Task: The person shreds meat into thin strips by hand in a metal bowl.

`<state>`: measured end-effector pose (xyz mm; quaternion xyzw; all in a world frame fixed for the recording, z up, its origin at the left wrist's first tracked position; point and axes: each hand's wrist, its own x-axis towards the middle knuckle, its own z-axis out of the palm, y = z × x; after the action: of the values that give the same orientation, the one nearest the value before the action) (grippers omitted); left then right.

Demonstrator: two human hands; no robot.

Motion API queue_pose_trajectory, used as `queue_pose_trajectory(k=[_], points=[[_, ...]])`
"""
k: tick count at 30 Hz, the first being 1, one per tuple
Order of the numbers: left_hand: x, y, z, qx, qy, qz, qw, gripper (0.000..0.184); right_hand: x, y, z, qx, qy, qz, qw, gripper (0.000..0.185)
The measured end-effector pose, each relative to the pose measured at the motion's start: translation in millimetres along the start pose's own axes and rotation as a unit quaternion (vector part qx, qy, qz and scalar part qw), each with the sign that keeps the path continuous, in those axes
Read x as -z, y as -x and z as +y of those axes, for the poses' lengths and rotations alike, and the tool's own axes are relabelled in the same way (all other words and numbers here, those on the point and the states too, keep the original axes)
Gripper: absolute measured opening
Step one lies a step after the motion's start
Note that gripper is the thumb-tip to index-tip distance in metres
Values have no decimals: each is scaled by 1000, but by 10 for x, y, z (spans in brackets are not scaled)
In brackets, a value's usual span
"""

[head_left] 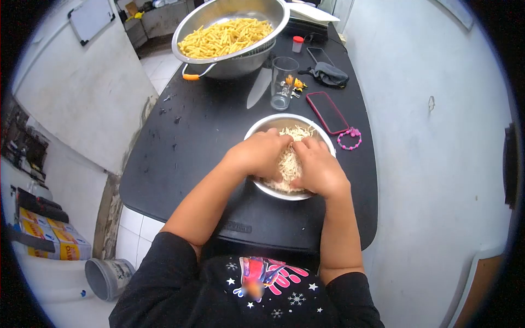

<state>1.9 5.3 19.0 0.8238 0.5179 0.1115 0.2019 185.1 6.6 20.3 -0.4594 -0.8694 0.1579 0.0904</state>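
Both hands are in the bowl (273,121) now, and the pale shreds (290,164) lie right between them! The left hand (265,156) comes in over the bowl's left side, the right hand (320,169) over its right, and neither is nearer: both touch the shreds. Fingers are curled on each side, tips almost meeting toward the bowl's far side. How far open each grip is, or whether either has shreds pinched, one cannot tell; fingers and shreds hide it. Look at the heap: the part showing makes a strip, its long axis running from the bowl's far side to its near side, straight along the gap between the hands.

Now the edges! The bowl's rim rings both hands, wrists crossing over it. Outside, the counter (186,136) stretches widest to the bowl's left; its right edge is closer. Tight company beyond the bowl: a glass (280,82) stands just past the far rim, a knife (259,90) lies to the glass's left, and a phone (328,112) sits just beside the bowl's far right, its beaded loop (349,139) trailing nearer the counter's edge.
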Motion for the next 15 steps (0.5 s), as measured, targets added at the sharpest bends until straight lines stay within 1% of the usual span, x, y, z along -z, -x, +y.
queue_pose_trajectory(k=[2,3,5,6,7,8,9,10,11,12,14,15], points=[[-41,-80,11,47,-13,-20,999,68,-6,-68,21,-16,8,-7,1000,66],[-35,-96,-20,36,1,-7,999,66,-18,-80,94,3,-40,29,999,53],[-21,-103,-84,13,30,18,999,60,-23,-97,212,-2,-93,82,992,42],[28,-96,-44,30,55,28,998,57,0,-95,207,-4,-118,107,987,37],[104,-78,12,48,78,39,995,54,21,-76,176,-25,-148,159,976,31],[162,-61,56,66,102,50,991,51,74,-55,144,-20,-170,176,969,32],[181,-53,65,41,116,88,988,46,123,-39,115,-16,-192,194,962,33],[192,-47,75,19,123,100,987,46,155,-27,94,-12,-214,211,954,35],[201,-42,86,-2,129,112,985,45,168,-14,82,-15,-232,212,949,38],[207,-40,91,-24,135,125,983,45,165,-11,96,4,-246,206,947,39],[204,-21,93,-21,103,125,987,44,160,-2,140,41,-273,193,941,40],[200,-9,95,-20,87,125,988,44,168,7,137,34,-274,194,942,40]])
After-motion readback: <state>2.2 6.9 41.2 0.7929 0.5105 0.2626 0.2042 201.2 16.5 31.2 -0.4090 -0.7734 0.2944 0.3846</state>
